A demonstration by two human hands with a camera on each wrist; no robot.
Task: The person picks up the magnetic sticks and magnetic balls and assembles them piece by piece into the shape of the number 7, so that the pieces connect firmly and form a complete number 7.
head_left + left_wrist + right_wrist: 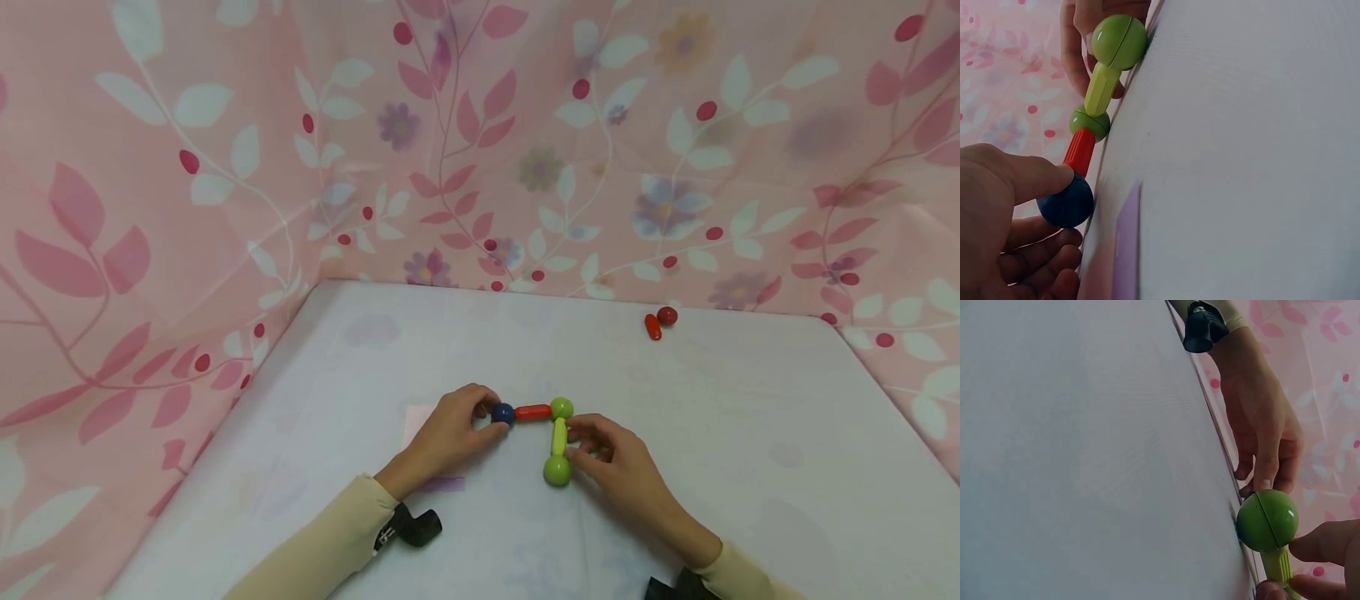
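On the white tabletop lies an L-shaped chain of toy balls and rods. It runs from a blue ball [503,413] through a red rod [533,412] to a green ball [562,407]. From there a yellow-green rod [559,437] extends toward the near side, ending in a second green ball [557,470]. My left hand [450,429] pinches the blue ball, its thumb by the red rod's end in the left wrist view. With thumb and fingers, my right hand [618,462] holds the yellow-green rod from the right; the right wrist view shows the thumb beside the near green ball [1267,520].
At the table's back right lie a loose red rod [653,327] and a dark red ball [667,316], close together. A pale pink sheet [415,421] and a purple strip [447,484] show partly beneath my left forearm. Floral cloth [480,167] hangs behind the table.
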